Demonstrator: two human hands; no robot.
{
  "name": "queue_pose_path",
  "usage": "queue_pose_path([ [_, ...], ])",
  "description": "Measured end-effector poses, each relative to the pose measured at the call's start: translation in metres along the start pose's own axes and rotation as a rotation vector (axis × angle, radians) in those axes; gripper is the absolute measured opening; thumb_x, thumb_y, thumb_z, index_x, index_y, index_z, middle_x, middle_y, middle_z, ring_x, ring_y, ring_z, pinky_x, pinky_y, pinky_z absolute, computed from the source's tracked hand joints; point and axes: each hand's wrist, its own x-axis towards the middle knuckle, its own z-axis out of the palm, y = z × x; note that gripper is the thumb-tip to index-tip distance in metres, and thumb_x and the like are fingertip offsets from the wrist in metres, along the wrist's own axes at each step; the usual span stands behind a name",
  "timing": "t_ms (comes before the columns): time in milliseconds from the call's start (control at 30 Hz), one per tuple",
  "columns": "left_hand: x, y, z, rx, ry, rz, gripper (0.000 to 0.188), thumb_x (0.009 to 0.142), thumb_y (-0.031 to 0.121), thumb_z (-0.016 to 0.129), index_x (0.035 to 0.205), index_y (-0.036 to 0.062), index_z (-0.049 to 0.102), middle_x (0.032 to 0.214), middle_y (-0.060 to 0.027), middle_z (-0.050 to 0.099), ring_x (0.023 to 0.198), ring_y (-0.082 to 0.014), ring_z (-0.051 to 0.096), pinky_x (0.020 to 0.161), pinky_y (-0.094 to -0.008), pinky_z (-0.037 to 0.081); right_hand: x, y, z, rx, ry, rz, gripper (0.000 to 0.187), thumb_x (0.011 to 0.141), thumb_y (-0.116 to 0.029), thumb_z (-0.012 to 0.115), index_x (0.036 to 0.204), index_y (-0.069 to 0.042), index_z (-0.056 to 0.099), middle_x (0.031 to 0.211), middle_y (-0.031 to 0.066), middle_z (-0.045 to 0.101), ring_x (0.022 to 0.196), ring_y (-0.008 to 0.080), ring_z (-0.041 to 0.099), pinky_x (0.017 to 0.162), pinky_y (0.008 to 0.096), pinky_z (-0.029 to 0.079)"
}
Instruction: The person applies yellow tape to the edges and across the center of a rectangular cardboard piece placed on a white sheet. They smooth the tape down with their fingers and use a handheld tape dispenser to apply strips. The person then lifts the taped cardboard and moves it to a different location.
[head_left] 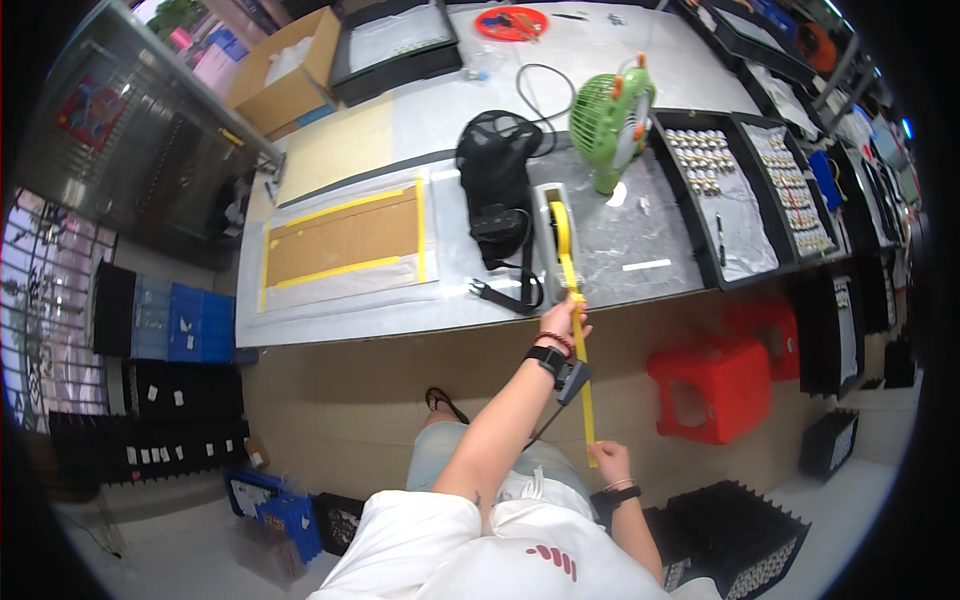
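Observation:
A strip of yellow tape (pixel 587 400) runs taut from a tape dispenser (pixel 547 240) at the table's front edge down toward my body. My left hand (pixel 562 318) is closed on the strip just in front of the dispenser. Lower down, my right hand (pixel 612 463) pinches the strip near its free end. The yellow roll (pixel 561 228) sits in the dispenser. Left of it on the table lie a black mesh bag (pixel 495 165) and a black strap with a buckle (pixel 510 297). A brown board (pixel 345 238) edged with yellow tape lies farther left.
A green fan (pixel 605 115) stands behind the dispenser. Black trays (pixel 712 270) with rows of small parts are on the right. Red stools (pixel 710 385) stand on the floor to my right, near stacked black trays (pixel 740 520). Blue bins (pixel 185 325) are at the left.

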Motion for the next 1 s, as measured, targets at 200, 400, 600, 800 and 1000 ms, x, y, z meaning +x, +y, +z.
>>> queue_pose_path([
  [200, 0.032, -0.015, -0.011, -0.141, -0.002, -0.21, 0.012, 0.081, 0.02, 0.062, 0.09, 0.0157, 0.056, 0.07, 0.0031, 0.049, 0.066, -0.0106, 0.049, 0.069, -0.0368, 0.051, 0.024, -0.001, -0.003, -0.175, -0.116, 0.078, 0.02, 0.075, -0.018, 0.069, 0.073, 0.002, 0.07, 0.065, 0.0098, 0.063, 0.063, 0.0156, 0.058, 0.06, 0.0313, 0.045],
  [400, 0.008, -0.054, -0.022, -0.15, -0.26, 0.101, 0.013, 0.086, 0.016, 0.061, 0.094, 0.0063, 0.063, 0.079, -0.0032, 0.061, 0.06, -0.0118, 0.055, 0.06, -0.0248, 0.048, 0.014, 0.01, -0.03, -0.282, -0.067, 0.071, 0.02, 0.078, -0.018, 0.068, 0.072, 0.001, 0.068, 0.063, 0.0051, 0.063, 0.063, 0.01, 0.057, 0.06, 0.0273, 0.046],
  [600, -0.097, 0.068, -0.126, -0.344, -0.192, 0.385, 0.024, 0.09, 0.017, 0.055, 0.11, 0.0022, 0.056, 0.102, -0.0095, 0.062, 0.094, -0.0206, 0.06, 0.088, -0.0348, 0.047, 0.04, -0.078, -0.011, -0.152, -0.276, -0.195, 0.015, 0.082, -0.012, 0.066, 0.081, 0.003, 0.064, 0.075, 0.0049, 0.065, 0.071, 0.0104, 0.06, 0.066, 0.0255, 0.047],
  [800, -0.192, 0.132, -0.342, -0.497, 0.105, 0.873, 0.028, 0.088, 0.007, 0.055, 0.116, 0.007, 0.055, 0.106, -0.0058, 0.059, 0.099, -0.018, 0.057, 0.089, -0.0337, 0.047, 0.053, -0.25, 0.13, -0.554, -0.629, -0.593, 0.014, 0.078, -0.011, 0.063, 0.089, -0.003, 0.066, 0.084, 0.0143, 0.066, 0.077, 0.029, 0.064, 0.07, 0.0326, 0.05],
  [1000, -0.236, 0.204, -0.44, -0.49, 0.226, 1.089, 0.039, 0.088, 0.002, 0.055, 0.125, 0.0081, 0.046, 0.098, -0.0068, 0.059, 0.091, -0.0154, 0.057, 0.083, -0.0299, 0.048, 0.053, -0.324, 0.258, -0.561, -0.682, -0.567, 0.018, 0.074, -0.008, 0.064, 0.091, -0.005, 0.067, 0.075, 0.0126, 0.065, 0.068, 0.0293, 0.063, 0.065, 0.0349, 0.05],
])
